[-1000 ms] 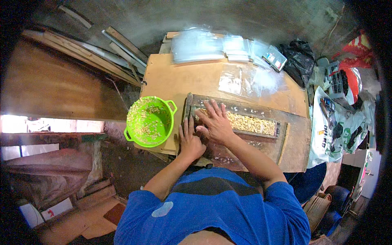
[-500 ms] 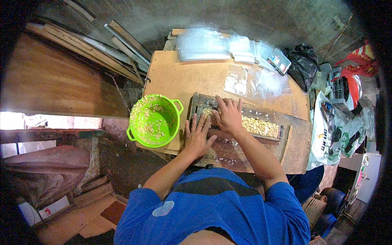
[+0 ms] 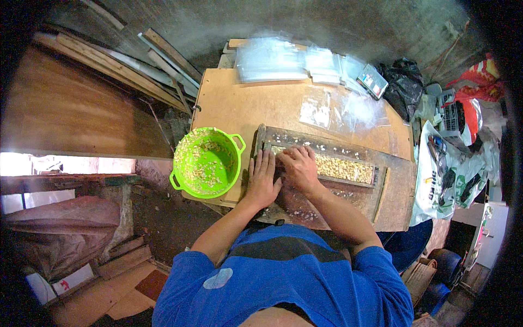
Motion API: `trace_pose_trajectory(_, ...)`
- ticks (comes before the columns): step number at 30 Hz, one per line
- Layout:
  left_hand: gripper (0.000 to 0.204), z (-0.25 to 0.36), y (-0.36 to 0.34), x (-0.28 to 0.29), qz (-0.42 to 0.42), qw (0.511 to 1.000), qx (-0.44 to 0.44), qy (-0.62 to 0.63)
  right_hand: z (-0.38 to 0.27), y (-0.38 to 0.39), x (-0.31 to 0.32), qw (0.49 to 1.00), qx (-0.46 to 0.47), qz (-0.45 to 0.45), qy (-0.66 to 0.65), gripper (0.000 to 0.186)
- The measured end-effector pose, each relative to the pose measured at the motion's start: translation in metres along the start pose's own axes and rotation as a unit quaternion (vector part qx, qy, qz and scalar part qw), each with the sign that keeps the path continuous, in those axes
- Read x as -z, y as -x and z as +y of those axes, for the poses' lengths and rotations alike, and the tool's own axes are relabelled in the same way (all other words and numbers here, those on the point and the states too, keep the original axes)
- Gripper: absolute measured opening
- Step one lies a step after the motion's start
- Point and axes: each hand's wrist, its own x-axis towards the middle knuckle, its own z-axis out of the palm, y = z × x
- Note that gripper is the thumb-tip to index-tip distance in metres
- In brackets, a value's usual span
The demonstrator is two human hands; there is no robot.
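A long narrow wooden mould (image 3: 348, 181) lies slantwise on a dark board, filled with pale yellow chopped pieces (image 3: 344, 168) that look like nuts. At its left end my left hand (image 3: 262, 182) rests flat with the fingers stretched out side by side. My right hand (image 3: 299, 170) is right beside it, over the filled slot, its fingers bent and drawn together. Whatever lies under the right fingertips is hidden. Left of my hands stands a bright green two-handled plastic colander-like bowl (image 3: 219, 173), with similar pale bits stuck along its inside.
The dark wooden board (image 3: 305, 211) carries scattered white crumbs. A thin wooden strip (image 3: 381, 195) lies at its right. Stacks of clear plastic bags (image 3: 272, 61) and a small box (image 3: 372, 82) line the table's far edge. Stuffed plastic bags (image 3: 433, 174) crowd the right side.
My right hand has come down and slightly left, and its spread fingers have curled together. The left fingers have drawn closer together. The bowl stays in place.
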Motion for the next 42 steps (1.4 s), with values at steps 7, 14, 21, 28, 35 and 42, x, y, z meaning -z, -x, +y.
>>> trace_pose_trajectory(7,0.085,0.003,-0.025,0.012,0.005,0.999,-0.023,-0.021,-0.004,0.015,0.016,0.999,-0.015,0.031,-0.020,0.040)
trace_pose_trajectory(14,0.068,0.034,-0.055,0.003,-0.022,0.991,-0.074,-0.111,0.031,0.089,0.066,0.984,-0.148,0.095,-0.036,0.040)
trace_pose_trajectory(21,0.060,0.062,-0.074,-0.019,-0.045,0.988,-0.110,-0.099,0.106,0.176,0.102,0.906,-0.383,0.175,0.049,0.048)
trace_pose_trajectory(28,0.057,0.086,-0.085,-0.039,-0.066,0.986,-0.137,-0.066,0.129,0.179,0.090,0.921,-0.369,0.055,0.116,0.055)
trace_pose_trajectory(35,0.050,0.103,-0.093,-0.054,-0.084,0.982,-0.165,-0.035,0.131,0.171,0.088,0.937,-0.323,0.071,0.115,0.046)
trace_pose_trajectory(42,0.040,0.117,-0.096,-0.067,-0.088,0.975,-0.206,-0.009,0.137,0.165,0.095,0.935,-0.330,0.121,0.055,0.050)
